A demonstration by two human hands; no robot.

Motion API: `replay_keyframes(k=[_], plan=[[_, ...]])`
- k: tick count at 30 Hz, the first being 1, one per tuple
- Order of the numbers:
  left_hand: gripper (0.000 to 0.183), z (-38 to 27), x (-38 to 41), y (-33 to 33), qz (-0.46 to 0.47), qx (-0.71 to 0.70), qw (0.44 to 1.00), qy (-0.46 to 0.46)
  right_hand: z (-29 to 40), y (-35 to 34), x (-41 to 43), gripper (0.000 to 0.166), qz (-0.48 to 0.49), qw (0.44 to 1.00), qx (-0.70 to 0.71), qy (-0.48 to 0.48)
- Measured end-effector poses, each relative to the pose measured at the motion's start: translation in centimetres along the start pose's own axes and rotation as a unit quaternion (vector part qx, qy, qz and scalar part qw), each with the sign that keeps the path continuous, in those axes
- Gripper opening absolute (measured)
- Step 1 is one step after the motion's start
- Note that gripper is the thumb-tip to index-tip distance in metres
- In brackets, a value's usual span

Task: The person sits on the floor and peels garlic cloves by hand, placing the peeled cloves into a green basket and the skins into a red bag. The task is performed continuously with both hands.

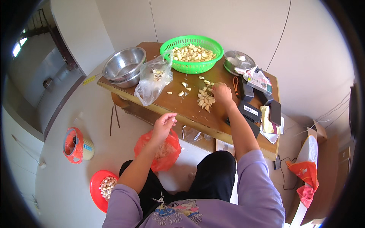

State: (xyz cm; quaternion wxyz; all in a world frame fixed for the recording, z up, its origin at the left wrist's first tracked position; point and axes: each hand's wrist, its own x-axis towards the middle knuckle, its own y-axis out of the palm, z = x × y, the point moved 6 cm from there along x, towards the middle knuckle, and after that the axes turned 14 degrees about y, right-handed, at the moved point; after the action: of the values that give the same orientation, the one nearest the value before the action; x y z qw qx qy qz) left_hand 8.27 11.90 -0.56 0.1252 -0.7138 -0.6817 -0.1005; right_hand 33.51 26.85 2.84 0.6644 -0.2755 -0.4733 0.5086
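My right hand reaches down to the tabletop, its fingertips at the edge of a small pile of garlic cloves. Whether it grips a clove is hidden. My left hand hovers in front of the table's near edge with thumb and fingers curled together; I cannot tell if something small is between them. Below it, on the floor, lies an open red plastic bag with pale skins inside. Behind the pile stands a green plastic colander basket full of peeled garlic cloves. Several loose cloves lie left of the pile.
Stacked steel bowls and a clear plastic bag occupy the wooden table's left. At right are a lidded metal pot, black cases and a phone. A red basin of garlic and a lined bin stand on the floor.
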Motion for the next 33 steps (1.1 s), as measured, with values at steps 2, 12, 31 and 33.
replay_keyframes(k=[2, 12, 31, 33], plan=[[0.025, -0.4, 0.1, -0.6, -0.02, -0.023, 0.999, -0.02, 3.8, -2.1, -1.5, 0.021, 0.013, 0.99, 0.142, 0.017], [0.031, -3.3, -0.8, -4.9, -0.103, -0.093, 0.989, 0.059, 18.7, 3.3, -12.9, 0.01, 0.324, 0.718, 0.614, 0.037], [0.025, -3.6, -3.6, -10.7, 0.033, 0.023, 0.999, -0.007, 23.7, 1.3, -14.3, 0.013, 0.218, 0.846, 0.442, -0.205], [0.026, -3.3, -3.6, -10.5, 0.052, 0.036, 0.998, -0.018, 23.6, 1.3, -14.4, 0.013, 0.217, 0.853, 0.426, -0.211]])
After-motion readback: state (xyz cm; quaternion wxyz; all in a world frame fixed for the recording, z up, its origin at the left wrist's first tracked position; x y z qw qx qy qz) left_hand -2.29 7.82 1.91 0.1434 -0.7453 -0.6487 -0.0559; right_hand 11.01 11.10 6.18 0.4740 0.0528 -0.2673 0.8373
